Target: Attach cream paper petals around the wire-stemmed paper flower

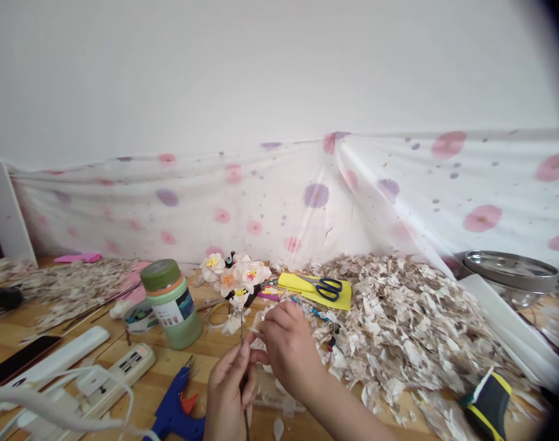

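My left hand is closed round a thin dark stem that stands upright and runs down past my palm. My right hand comes in from the right, its fingers pinched together beside the stem. A small pale piece, which looks like a petal, shows at those fingertips. Just above both hands is a bunch of pale flowers with yellow, orange and pink centres; whether all of them join this stem I cannot tell. Below and left of my left hand lies a blue glue gun with an orange trigger.
A large heap of dry whitish petals spreads over the right side. Scissors lie on a yellow sheet. At left stand a green-lidded jar and a power strip with white cables. Metal bowls sit far right.
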The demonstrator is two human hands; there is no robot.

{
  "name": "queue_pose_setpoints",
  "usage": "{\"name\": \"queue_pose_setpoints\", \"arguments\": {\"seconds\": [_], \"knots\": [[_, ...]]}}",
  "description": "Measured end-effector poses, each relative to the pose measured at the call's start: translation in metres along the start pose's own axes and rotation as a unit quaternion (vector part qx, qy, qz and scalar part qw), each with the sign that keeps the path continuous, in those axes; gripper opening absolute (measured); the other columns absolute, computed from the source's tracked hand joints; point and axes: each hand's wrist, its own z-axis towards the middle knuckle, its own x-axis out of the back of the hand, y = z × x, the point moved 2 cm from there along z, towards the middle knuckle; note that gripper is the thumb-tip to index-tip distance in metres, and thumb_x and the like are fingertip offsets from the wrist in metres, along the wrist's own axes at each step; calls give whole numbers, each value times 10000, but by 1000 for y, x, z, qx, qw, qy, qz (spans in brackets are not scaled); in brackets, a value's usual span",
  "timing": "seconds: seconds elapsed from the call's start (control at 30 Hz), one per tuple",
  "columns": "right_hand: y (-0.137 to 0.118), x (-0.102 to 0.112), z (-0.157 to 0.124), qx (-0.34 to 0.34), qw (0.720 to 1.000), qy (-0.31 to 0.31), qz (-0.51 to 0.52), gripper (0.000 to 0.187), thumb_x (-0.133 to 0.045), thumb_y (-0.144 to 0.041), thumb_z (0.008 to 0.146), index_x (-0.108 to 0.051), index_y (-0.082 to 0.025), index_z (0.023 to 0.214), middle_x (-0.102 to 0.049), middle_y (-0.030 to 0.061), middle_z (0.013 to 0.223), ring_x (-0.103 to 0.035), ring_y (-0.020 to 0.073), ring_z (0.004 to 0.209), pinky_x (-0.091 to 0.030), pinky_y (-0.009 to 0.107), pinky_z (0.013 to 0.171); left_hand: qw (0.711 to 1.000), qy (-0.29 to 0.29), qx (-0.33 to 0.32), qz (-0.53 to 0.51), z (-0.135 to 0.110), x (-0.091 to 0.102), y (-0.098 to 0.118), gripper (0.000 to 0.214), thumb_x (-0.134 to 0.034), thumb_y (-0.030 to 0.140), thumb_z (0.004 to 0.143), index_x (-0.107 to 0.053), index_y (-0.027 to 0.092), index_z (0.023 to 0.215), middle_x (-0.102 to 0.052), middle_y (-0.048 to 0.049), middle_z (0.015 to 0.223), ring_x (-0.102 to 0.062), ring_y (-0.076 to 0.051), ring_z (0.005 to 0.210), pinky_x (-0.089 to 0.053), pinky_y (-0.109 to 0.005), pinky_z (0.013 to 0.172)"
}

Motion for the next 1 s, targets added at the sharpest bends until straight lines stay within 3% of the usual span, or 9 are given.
{"name": "queue_pose_setpoints", "arguments": {"seconds": [0.13, 0.27, 0.43, 0.57, 1.0], "knots": [[-5, 4, 1, 18, 1000, 3, -5, 101, -562, -199, 875, -624, -166, 803, -609, 52, 779, -458, 193, 775, -356, 344, 725, 1000, 0, 6, 23, 4, 2, -2, 291, -698, 423, 721, -683, 135, 762, -545, 25, 474, -215, 6, 346, -124, -126, 353], [-8, 9, 3, -27, 995, 61, 79, 145, -530, -112, 867, -642, -175, 801, -621, 43, 776, -475, 186, 774, -366, 332, 727, 997, -22, 11, 73, 7, 3, -7, 327, -701, 454, 704, -642, 141, 627, -339, 95, 365, -195, -16, 347, -121, -143, 356], [-2, 12, 6, -163, 959, 82, 219, 157, -589, -113, 827, -637, -183, 696, -616, 21, 774, -525, 169, 788, -396, 289, 724, 992, -32, -7, 121, 4, 2, -10, 342, -687, 453, 717, -719, 153, 877, -345, 104, 394, -238, -31, 361, -155, -157, 372], [3, 11, 6, -218, 942, 95, 237, 149, -640, -83, 775, -613, -176, 662, -617, 16, 756, -538, 178, 802, -396, 279, 721, 987, -44, -16, 156, 4, 3, -13, 461, -673, 514, 699, -716, 164, 996, -429, 80, 450, -277, -40, 372, -182, -170, 372], [9, 8, 2, -200, 955, 141, 170, 133, -663, -51, 742, -637, -179, 719, -616, 21, 753, -524, 188, 787, -387, 299, 719, 970, -120, -2, 213, 4, 5, -18, 570, -623, 577, 709, -699, 143, 1071, -344, 88, 451, -259, -55, 381, -204, -182, 355]]}}
